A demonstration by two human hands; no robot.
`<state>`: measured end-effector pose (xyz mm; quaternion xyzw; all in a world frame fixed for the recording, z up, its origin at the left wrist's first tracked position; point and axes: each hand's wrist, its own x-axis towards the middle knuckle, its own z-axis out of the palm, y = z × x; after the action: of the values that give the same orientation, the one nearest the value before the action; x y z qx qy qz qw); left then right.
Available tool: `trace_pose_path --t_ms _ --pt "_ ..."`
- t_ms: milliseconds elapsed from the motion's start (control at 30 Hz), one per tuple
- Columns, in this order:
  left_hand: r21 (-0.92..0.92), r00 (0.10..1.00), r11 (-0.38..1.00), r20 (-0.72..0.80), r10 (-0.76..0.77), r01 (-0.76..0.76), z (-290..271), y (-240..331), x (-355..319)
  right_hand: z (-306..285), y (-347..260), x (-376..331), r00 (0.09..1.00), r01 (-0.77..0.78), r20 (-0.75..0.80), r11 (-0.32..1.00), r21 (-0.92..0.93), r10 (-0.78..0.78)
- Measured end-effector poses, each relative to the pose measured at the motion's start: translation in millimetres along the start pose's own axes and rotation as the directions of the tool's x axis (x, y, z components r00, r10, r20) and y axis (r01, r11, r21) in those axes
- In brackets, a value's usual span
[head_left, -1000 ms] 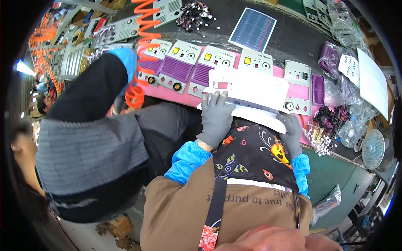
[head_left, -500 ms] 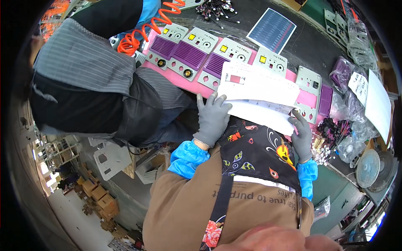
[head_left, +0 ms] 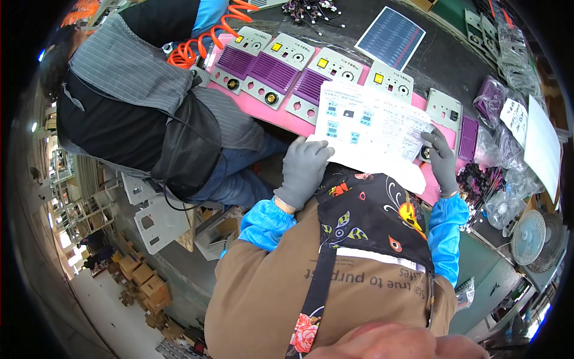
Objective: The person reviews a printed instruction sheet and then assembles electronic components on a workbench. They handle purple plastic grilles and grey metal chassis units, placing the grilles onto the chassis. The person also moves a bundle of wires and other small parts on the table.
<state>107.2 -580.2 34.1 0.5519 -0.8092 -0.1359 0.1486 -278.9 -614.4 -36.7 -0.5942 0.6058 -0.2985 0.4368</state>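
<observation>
Printed paper sheets [head_left: 372, 122], with small pictures and lines of text on the uppermost page, are spread open over the bench edge before me. My left hand [head_left: 304, 169], in a grey glove, grips their lower left edge. At the right edge my right hand [head_left: 441, 158], also gloved, has its fingers curled over the pages. Beneath and behind the papers, light grey equipment panels [head_left: 391, 84] with yellow switches stand in a row on a pink mat [head_left: 286, 121]. Several carry purple slotted grilles [head_left: 272, 76]. A panel without a grille [head_left: 443, 109] lies by my right hand.
A co-worker [head_left: 134, 113] stands close on my left beside a coiled orange air hose [head_left: 185, 55]. Cable bundles [head_left: 308, 11] and a blue printed sheet [head_left: 391, 39] lie farther back. Bagged purple parts [head_left: 490, 102], dark connectors [head_left: 478, 179] and fans [head_left: 527, 238] are at the right.
A page has been turned, so the top sheet now shows several small pictures. My right hand has moved up and to the right along the papers' edge. The co-worker's upper body has shifted.
</observation>
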Motion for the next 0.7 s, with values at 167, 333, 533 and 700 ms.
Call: trace_pose_path --t_ms 167,333,533,700 --pt "-0.042 0.998 0.998 -0.040 0.042 -0.043 -3.5 3.1 -6.3 5.1 5.2 -2.5 0.992 -0.044 -0.120 0.999 0.011 0.045" --pt "-0.065 0.996 0.995 -0.061 0.068 -0.072 -6.3 4.0 -9.6 12.7 35.9 -34.1 0.991 -0.099 -0.079 0.989 0.111 0.108" --pt "-0.054 0.994 0.995 -0.074 0.085 -0.089 -4.4 2.5 -7.5 18.5 10.5 -56.6 0.975 -0.209 -0.041 0.967 0.146 0.217" --pt "-0.073 0.995 0.993 -0.054 0.087 -0.090 -7.7 2.4 -1.3 25.3 19.5 -65.3 0.966 -0.259 0.069 0.941 0.217 0.250"
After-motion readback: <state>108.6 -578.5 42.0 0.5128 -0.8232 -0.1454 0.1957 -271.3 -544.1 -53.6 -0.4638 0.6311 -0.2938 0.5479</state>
